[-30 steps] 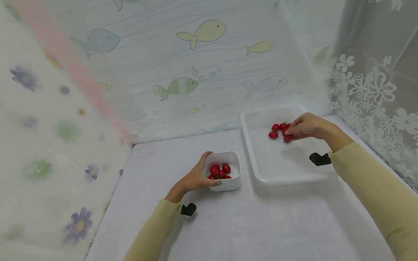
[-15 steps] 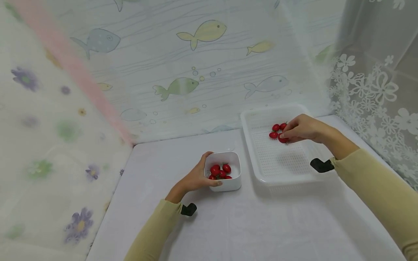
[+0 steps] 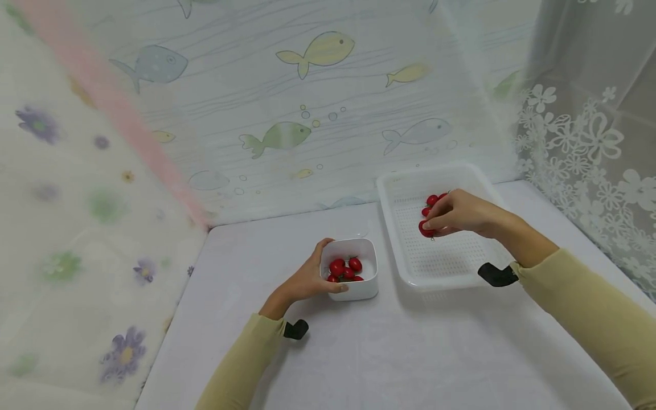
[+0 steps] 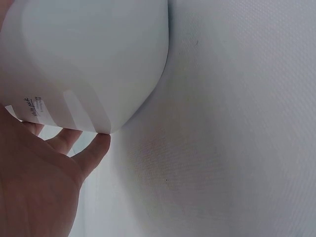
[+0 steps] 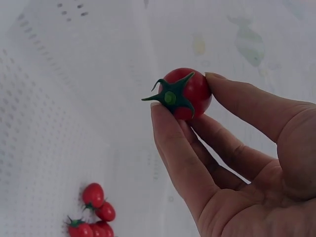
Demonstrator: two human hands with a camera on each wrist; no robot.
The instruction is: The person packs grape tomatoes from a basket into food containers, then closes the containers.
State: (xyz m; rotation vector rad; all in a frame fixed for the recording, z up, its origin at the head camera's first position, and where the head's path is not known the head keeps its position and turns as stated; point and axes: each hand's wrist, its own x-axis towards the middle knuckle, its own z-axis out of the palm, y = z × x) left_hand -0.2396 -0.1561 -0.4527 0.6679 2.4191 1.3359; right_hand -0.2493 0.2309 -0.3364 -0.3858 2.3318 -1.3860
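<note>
Between thumb and fingers my right hand [image 3: 463, 213] pinches a cherry tomato [image 5: 192, 94] with a green calyx, held above the white perforated basket [image 3: 400, 250]. Several more cherry tomatoes [image 5: 94, 195] lie on the basket floor, partly hidden behind that hand in the head view. My left hand [image 3: 307, 276] grips a small white square container [image 3: 364, 290], thumb along the near side and fingers round the left side. Inside the container sit several red cherry tomatoes [image 3: 348, 272]. The left wrist view shows fingertips [image 4: 101, 140] against the container's wall, which carries small dark print.
A white cloth covers the table [image 3: 328, 353], with the container left of the basket. Behind stands a fish-printed curtain [image 3: 328, 102]; a flowered cloth [image 3: 77, 256] hangs at the left and a lace curtain [image 3: 589, 131] at the right.
My right hand has lifted a cherry tomato from the cluster and moved it left and toward the near side over the basket. The left hand and container have stayed in place.
</note>
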